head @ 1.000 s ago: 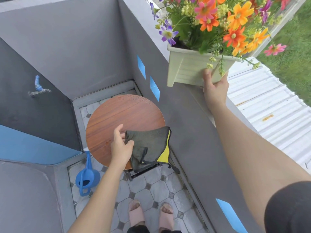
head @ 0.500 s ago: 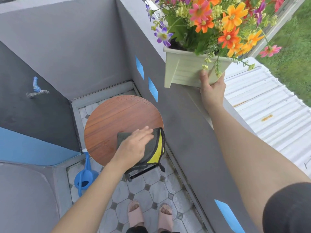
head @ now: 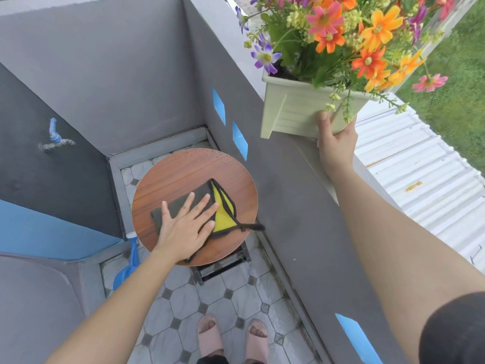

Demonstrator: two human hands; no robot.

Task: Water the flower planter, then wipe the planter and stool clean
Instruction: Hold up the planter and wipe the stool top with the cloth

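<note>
A round wooden stool stands in the tiled corner below me. A dark grey cloth with a yellow underside lies flat on its seat. My left hand presses down on the cloth with straight, spread fingers. On the grey wall ledge at the upper right sits a cream planter full of orange, pink and purple flowers. My right hand grips the planter's lower right corner, thumb on its front face, fingers hidden behind it.
A blue watering can stands on the tiled floor left of the stool, partly hidden by my left arm. A tap juts from the dark wall at left. Grey walls close the corner. My feet in pink slippers are below.
My left hand has carried the cloth from the stool's near edge onto the seat and gone from pinching it to pressing it flat. My right hand has stayed on the planter.
</note>
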